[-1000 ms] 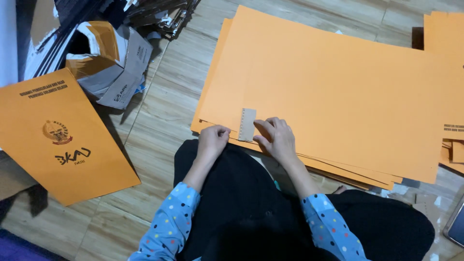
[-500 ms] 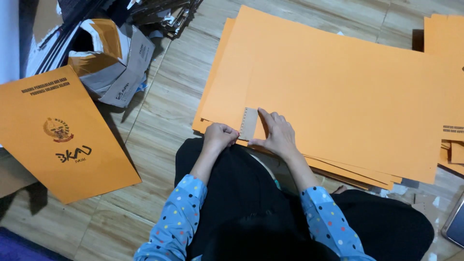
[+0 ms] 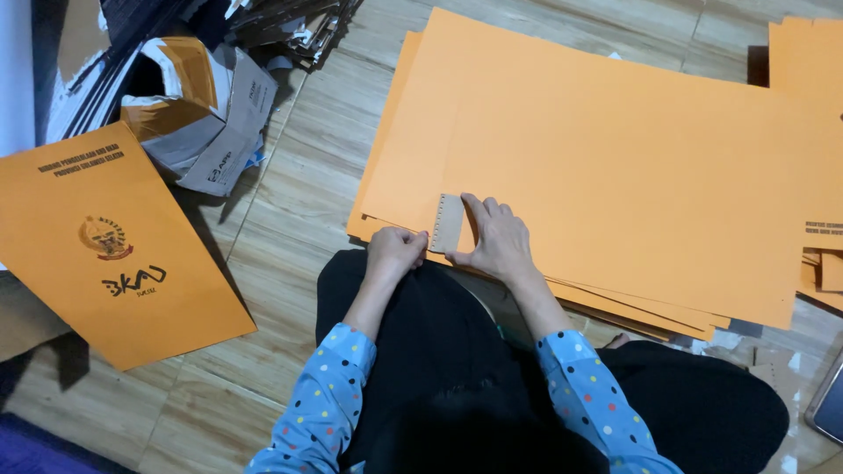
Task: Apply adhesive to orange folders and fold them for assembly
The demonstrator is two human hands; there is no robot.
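A stack of large orange paper sheets (image 3: pixel 615 158) lies on the wooden floor in front of me. My right hand (image 3: pixel 497 239) rests flat on the near edge of the top sheet and holds a small grey notched card piece (image 3: pixel 446 223) upright against it with the fingertips. My left hand (image 3: pixel 395 249) is curled at the sheet's near edge, just left of the card piece, fingers pinched on the edge of the paper. Both sleeves are blue with coloured dots, over my black-clad lap.
A printed orange folder (image 3: pixel 105 254) lies on the floor at the left. Behind it stands an open cardboard box (image 3: pixel 189 114) with paper scraps. More orange sheets (image 3: pixel 803 53) lie at the far right, and a dark device edge (image 3: pixel 830 408) shows at the lower right.
My right hand and the card piece slid slightly left along the sheet's edge. My left hand closed into a curl at the edge. The view shifted a little.
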